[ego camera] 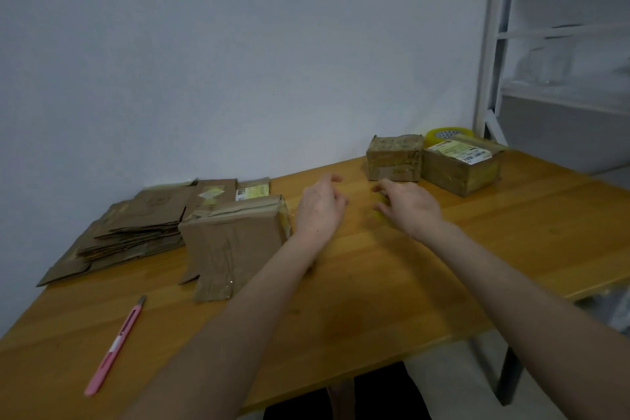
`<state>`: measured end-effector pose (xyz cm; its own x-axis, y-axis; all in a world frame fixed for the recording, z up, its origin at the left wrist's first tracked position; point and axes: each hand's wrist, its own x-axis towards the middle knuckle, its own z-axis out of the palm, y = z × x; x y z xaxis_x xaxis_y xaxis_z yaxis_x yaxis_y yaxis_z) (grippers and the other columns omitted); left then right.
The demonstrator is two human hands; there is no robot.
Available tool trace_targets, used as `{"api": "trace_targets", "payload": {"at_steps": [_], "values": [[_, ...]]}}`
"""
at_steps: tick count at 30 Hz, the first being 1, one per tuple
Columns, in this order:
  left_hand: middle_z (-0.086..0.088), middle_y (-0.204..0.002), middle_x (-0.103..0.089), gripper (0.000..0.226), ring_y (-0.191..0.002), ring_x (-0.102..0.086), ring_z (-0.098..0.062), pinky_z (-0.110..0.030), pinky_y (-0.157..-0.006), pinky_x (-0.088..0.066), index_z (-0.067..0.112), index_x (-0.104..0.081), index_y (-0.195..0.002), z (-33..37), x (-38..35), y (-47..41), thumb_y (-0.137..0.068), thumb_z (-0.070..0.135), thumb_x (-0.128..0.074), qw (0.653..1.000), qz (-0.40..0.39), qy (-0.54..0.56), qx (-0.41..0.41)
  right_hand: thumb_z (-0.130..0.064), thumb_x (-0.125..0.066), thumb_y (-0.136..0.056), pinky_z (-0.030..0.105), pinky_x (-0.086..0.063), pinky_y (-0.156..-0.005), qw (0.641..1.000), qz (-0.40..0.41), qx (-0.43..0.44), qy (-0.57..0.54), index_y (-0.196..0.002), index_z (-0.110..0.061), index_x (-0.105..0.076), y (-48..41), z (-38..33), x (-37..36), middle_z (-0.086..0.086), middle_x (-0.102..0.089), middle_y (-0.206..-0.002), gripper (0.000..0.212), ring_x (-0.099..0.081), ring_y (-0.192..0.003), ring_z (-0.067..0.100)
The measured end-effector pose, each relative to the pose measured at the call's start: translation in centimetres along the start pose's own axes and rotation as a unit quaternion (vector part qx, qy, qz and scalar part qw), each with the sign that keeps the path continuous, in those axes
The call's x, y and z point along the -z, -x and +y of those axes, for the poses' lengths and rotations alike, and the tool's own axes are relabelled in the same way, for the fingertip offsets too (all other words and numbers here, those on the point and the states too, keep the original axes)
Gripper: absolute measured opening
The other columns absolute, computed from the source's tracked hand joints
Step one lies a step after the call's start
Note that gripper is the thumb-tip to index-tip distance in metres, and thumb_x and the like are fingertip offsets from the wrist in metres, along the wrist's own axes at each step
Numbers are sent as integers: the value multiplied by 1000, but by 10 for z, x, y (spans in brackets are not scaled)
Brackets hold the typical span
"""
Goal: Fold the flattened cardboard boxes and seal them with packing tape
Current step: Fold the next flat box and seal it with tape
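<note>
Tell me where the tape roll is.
In the head view, the tape roll sits at the far right corner of the table, just behind the labelled box and beside the white shelf frame.

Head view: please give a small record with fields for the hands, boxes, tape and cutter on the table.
left hand: over table, fingers relaxed, empty
right hand: over table, fingers curled; grip unclear
flat stack: far left, by wall
near box: right of stack, front flaps loose
small box: far right, beside labelled box
tape roll: behind labelled box
cutter: near left, lying alone
</note>
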<state>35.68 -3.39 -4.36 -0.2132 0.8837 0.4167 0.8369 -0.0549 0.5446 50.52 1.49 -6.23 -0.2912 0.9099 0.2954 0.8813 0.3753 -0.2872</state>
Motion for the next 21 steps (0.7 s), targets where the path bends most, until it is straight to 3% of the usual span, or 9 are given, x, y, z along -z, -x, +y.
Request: {"api": "trace_targets", "payload": {"at_steps": [3,7,11,14,16,18,21], "values": [[6,-101,-64,28,-98,-61,-12,-31,-86,-53,18,-57,-123,-21,26,2,-95,21,-54,999,18,-28,-14,-42,-48,-97,31,-42,-71,995,-42,-43,81,-131,-26,-48,6,12,-5,6,-60,-119,38,-57,-106,26],[2,-113,-65,24,-104,-59,-13,-30,-85,-51,18,-63,-117,-74,75,1,-97,22,-49,993,85,-80,7,-48,-51,-93,36,-45,-85,986,-100,-66,113,-125,-22,-57,7,-3,-10,6,-55,-124,41,-50,-116,26],[-5,-121,-63,30,-109,-58,-22,-37,-83,-49,16,-61,-122,-138,123,-9,-98,25,-45,979,124,-140,83,-46,-46,-96,39,-40,-99,998,-26,-1,-59,-135,-18,-50,-7,-75,-5,8,-47,-137,48,-44,-126,27],[-10,-134,-55,45,-119,-53,-27,-39,-89,-45,11,-46,-137,-166,134,-13,-100,36,-41,975,69,-135,162,-46,-39,-98,39,-29,-112,981,-70,56,-174,-146,-12,-33,-16,-150,-18,9,-32,-152,59,-30,-140,27],[-12,-142,-47,55,-127,-46,-30,-39,-99,-39,9,-39,-142,-175,131,-14,-100,43,-38,976,12,-85,199,-49,-36,-98,41,-22,-115,971,-131,42,-197,-149,-7,-22,-19,-183,-38,10,-18,-158,68,-18,-144,29],[-13,-144,-45,56,-131,-42,-31,-37,-103,-35,7,-38,-143,-178,125,-15,-100,44,-37,975,-33,-64,208,-48,-35,-99,43,-19,-116,964,-165,-3,-209,-150,-2,-15,-24,-194,-58,13,-6,-159,72,-13,-145,32],[-15,-132,-53,44,-119,-49,-30,-34,-93,-40,4,-49,-131,-178,119,-13,-101,35,-38,973,-37,-82,214,-39,-36,-101,42,-21,-115,955,-162,-51,-243,-150,0,-7,-31,-196,-67,13,3,-160,69,-17,-144,33]]}}
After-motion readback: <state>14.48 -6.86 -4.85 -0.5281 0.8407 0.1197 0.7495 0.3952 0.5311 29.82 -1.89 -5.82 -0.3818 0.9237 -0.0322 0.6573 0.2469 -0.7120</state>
